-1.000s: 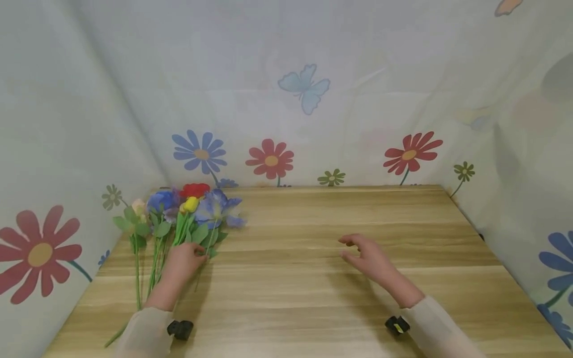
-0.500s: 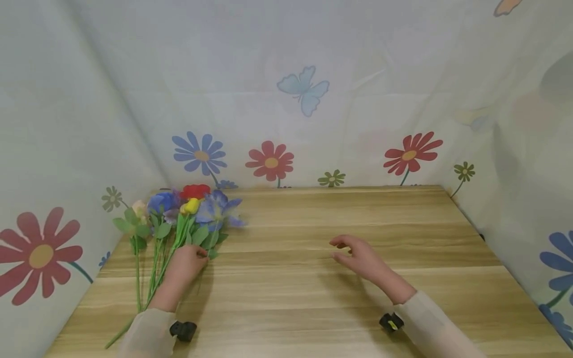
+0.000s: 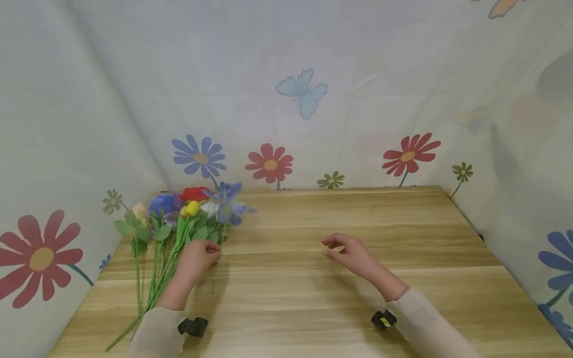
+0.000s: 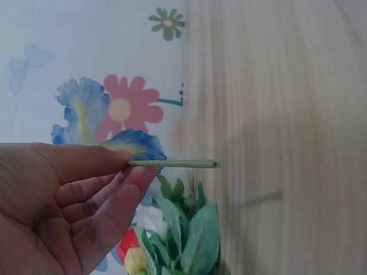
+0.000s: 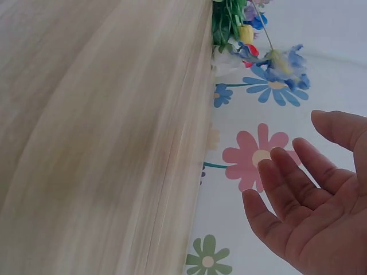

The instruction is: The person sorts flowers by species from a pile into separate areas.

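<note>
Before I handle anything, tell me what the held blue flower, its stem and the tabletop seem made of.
Blue flower: probably matt fabric, from its thin, ruffled edges. Stem: likely smooth, dull plastic, given its even green and dark-centred end. Tabletop: wood or printed laminate, satin-looking; the streaked grain leaves both open.

Blue-and-yellow flower (image 3: 229, 204), green stem (image 4: 178, 164), streaked tan tabletop (image 3: 282, 298)

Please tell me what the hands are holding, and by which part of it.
The left hand pinches the iris by its stem, whose end sticks out past the grip. The right hand holds nothing.
</note>
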`<control>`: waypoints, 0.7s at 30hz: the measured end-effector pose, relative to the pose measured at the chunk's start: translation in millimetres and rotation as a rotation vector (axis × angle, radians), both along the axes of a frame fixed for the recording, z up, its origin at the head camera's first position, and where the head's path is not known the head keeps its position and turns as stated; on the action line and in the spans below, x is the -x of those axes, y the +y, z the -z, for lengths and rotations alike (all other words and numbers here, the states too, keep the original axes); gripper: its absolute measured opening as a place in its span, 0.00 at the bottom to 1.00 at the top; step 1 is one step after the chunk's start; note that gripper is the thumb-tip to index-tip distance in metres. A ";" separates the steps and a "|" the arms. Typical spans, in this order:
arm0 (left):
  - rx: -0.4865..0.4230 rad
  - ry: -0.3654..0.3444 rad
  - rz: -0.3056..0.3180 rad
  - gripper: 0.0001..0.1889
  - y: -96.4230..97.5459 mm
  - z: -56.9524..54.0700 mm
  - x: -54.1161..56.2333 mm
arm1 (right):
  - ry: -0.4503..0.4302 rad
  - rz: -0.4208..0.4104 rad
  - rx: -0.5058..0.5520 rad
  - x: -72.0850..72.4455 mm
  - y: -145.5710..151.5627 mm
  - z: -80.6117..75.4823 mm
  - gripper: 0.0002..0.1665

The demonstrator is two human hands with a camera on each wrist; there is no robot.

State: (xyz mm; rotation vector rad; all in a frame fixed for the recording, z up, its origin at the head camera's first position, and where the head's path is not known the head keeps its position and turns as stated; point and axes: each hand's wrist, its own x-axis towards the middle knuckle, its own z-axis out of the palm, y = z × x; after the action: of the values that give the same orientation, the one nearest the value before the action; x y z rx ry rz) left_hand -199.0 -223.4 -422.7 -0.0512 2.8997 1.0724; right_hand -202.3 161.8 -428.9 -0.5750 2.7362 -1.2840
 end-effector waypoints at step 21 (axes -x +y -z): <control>-0.260 0.077 0.042 0.12 65.6 -11.6 16.0 | -0.051 0.010 0.139 7.5 -22.2 -4.5 0.17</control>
State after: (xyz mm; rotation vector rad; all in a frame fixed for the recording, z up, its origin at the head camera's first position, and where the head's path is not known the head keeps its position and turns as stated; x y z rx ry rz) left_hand -215.0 -157.8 -411.1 0.0625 2.7845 1.4623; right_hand -209.8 139.6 -424.4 -0.5318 2.6283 -1.4783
